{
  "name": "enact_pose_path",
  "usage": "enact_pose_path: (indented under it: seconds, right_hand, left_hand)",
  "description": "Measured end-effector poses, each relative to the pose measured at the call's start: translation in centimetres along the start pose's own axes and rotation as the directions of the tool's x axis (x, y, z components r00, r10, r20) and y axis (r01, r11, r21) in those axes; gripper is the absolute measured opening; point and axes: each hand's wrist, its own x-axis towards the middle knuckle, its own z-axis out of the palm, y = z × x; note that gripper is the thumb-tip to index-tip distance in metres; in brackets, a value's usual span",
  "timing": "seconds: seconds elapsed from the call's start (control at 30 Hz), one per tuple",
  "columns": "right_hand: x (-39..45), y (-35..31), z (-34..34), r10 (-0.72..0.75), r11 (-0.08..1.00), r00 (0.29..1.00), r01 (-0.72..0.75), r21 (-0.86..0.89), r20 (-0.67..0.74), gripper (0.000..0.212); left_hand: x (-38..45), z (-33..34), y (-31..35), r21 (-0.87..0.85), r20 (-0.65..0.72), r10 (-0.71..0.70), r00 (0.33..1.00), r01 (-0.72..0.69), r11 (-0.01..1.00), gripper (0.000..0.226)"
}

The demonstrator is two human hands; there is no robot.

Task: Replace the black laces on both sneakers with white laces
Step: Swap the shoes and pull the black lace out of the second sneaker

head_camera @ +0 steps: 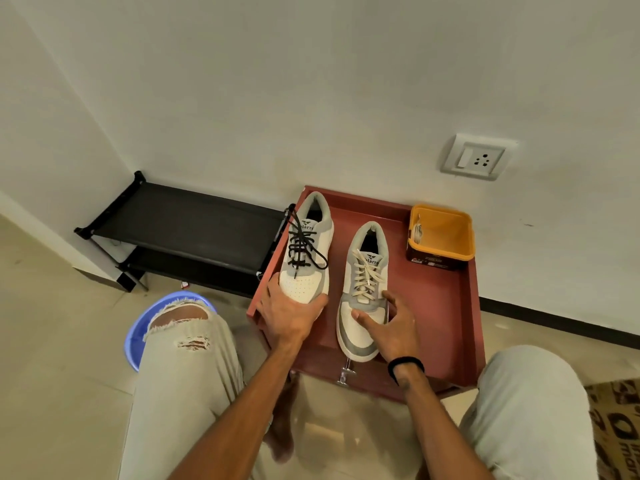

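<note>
Two grey-and-white sneakers stand on a red drawer-like tray. The left sneaker still carries black laces, and my left hand grips its toe from the near side. The right sneaker is laced with white laces. My right hand rests on its toe and right side with fingers spread and loosely bent. An orange tub at the tray's far right corner holds a bundled white lace.
A black two-tier shoe rack stands against the wall to the left. A blue basin sits behind my left knee. A wall socket is above the tray. A patterned mat lies at the right edge.
</note>
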Motion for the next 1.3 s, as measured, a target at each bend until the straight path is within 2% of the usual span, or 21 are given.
enact_pose_path:
  seconds: [0.1, 0.2, 0.47, 0.7, 0.77, 0.93, 1.03, 1.2, 1.3]
  right_hand:
    - [0.2, -0.5, 0.7, -0.03, 0.999, 0.999, 0.029, 0.015, 0.033, 0.075]
    - [0.2, -0.8, 1.8, -0.053, 0.998, 0.997, 0.052, 0.027, 0.059, 0.072]
    - [0.5, -2.8, 5.0, -0.097, 0.995, 0.966, 0.098, 0.008, 0.238, 0.084]
    - [0.3, -5.3, 8.0, -0.093, 0.993, 0.928, 0.114, -0.035, 0.36, 0.087]
    - [0.8, -5.9, 7.9, -0.085, 0.991, 0.908, 0.119, -0.057, 0.41, 0.082]
    - [0.9, -6.8, 5.1, -0.047, 0.995, 0.938, 0.013, 0.101, 0.345, 0.047]
    - [-1.0, -8.4, 3.3, -0.046, 0.977, 0.952, -0.02, 0.214, 0.301, 0.018]
    - [-3.4, -9.2, 0.2, -0.079, 0.956, 0.952, -0.011, 0.292, 0.295, 0.035]
    - [-4.0, -8.8, -2.5, -0.087, 0.956, 0.953, -0.002, 0.293, 0.289, 0.038]
  left_hand:
    - [-0.3, -1.8, -0.2, -0.049, -0.06, 0.031, 0.998, -0.034, 0.998, 0.107]
    - [0.3, -3.9, -0.4, -0.082, -0.105, 0.0, 0.994, -0.008, 0.997, 0.105]
    - [0.2, -8.0, -1.7, -0.148, -0.17, -0.109, 0.979, 0.084, 0.985, 0.103]
    - [-1.0, -8.1, -0.7, -0.183, -0.154, -0.04, 0.987, 0.011, 0.983, 0.1]
    - [-1.2, -8.2, -0.8, -0.167, -0.137, -0.002, 0.991, -0.021, 0.986, 0.101]
    - [-2.8, -8.0, -0.5, -0.108, -0.104, 0.084, 0.991, -0.095, 0.99, 0.102]
    - [-3.8, -7.4, -0.4, -0.117, -0.087, 0.128, 0.988, -0.138, 0.983, 0.102]
    - [-6.4, -5.3, 0.3, -0.077, -0.017, 0.212, 0.977, -0.213, 0.974, 0.107]
    - [-8.2, -3.6, 1.4, -0.083, 0.034, 0.216, 0.976, -0.213, 0.974, 0.105]
